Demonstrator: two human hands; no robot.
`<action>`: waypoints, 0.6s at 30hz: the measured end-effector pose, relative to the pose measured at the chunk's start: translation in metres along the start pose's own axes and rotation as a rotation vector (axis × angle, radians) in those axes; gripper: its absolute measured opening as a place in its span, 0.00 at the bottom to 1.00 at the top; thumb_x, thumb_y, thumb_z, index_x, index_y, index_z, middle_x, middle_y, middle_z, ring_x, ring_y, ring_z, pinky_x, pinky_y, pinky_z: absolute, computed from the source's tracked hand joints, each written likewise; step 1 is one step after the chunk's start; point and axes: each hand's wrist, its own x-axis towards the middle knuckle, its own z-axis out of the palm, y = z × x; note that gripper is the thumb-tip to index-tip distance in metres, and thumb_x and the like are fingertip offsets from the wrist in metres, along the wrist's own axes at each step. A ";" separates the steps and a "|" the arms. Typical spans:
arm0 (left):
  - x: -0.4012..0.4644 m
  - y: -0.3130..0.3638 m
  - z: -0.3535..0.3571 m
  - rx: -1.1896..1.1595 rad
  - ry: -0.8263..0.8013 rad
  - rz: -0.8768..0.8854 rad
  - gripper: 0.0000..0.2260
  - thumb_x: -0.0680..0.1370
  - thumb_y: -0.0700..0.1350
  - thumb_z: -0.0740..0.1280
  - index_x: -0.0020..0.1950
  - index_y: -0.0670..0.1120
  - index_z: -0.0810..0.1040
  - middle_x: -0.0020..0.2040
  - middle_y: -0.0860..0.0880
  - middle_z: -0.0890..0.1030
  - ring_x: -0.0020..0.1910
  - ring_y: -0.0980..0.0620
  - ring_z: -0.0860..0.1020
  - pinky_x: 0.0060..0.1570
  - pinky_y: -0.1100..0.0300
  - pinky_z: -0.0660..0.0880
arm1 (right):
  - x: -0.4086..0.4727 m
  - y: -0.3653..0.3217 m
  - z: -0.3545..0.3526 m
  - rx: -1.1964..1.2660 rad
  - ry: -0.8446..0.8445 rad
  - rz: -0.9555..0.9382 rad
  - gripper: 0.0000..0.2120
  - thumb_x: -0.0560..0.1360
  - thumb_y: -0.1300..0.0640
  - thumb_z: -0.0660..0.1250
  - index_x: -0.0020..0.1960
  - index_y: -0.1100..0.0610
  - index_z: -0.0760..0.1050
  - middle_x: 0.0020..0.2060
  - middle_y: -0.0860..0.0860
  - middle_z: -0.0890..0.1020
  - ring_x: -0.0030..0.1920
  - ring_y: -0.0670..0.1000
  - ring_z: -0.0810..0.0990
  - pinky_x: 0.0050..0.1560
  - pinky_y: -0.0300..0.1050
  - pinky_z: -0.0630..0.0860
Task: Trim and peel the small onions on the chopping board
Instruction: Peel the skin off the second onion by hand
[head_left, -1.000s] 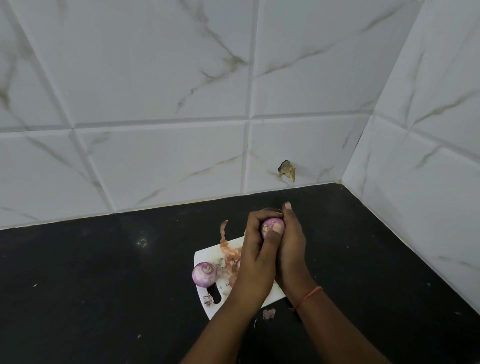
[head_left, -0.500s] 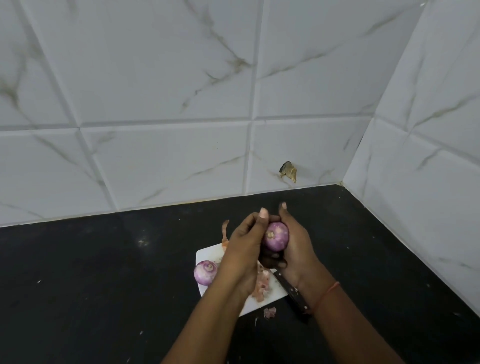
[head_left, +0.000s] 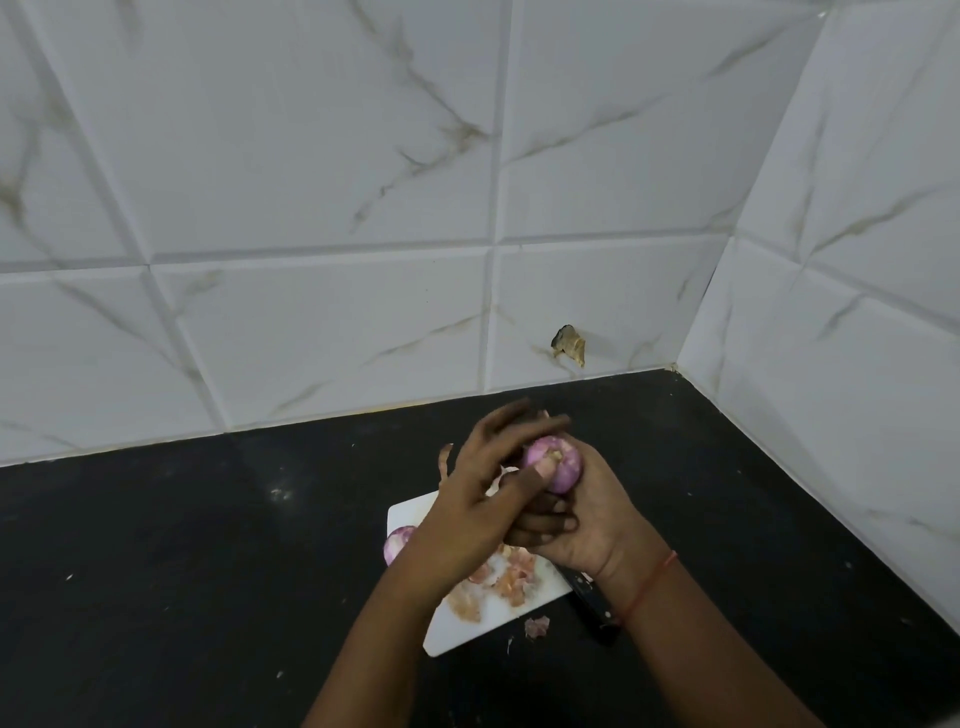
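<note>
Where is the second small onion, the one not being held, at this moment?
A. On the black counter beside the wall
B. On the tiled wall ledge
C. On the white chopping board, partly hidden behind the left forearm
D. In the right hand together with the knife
C: the second onion lies at the left edge of the chopping board, partly covered by the left arm, while both hands work on the held onion.

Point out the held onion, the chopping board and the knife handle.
held onion (head_left: 558, 462): head view, purple side.
chopping board (head_left: 480, 626): head view, bare near corner.
knife handle (head_left: 595, 605): head view, black grip.
</note>
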 end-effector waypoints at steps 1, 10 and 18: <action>0.000 0.001 0.005 -0.019 0.039 -0.008 0.12 0.81 0.55 0.65 0.64 0.61 0.79 0.70 0.59 0.70 0.64 0.55 0.77 0.59 0.57 0.77 | 0.000 -0.001 0.001 -0.035 0.086 -0.028 0.21 0.78 0.42 0.61 0.39 0.57 0.78 0.24 0.51 0.75 0.23 0.46 0.73 0.22 0.34 0.68; 0.014 -0.003 0.009 -0.454 0.218 -0.312 0.15 0.74 0.57 0.71 0.54 0.50 0.86 0.59 0.41 0.82 0.60 0.48 0.82 0.57 0.52 0.80 | 0.007 -0.002 0.005 -0.415 0.346 -0.130 0.19 0.77 0.44 0.62 0.49 0.61 0.74 0.26 0.53 0.72 0.19 0.46 0.67 0.19 0.32 0.62; 0.019 -0.007 -0.005 -0.432 0.425 -0.254 0.14 0.67 0.52 0.75 0.40 0.40 0.84 0.46 0.45 0.86 0.47 0.48 0.84 0.48 0.55 0.81 | 0.005 -0.006 0.007 -0.459 0.057 0.028 0.25 0.79 0.36 0.52 0.47 0.58 0.70 0.19 0.51 0.61 0.17 0.46 0.53 0.23 0.38 0.49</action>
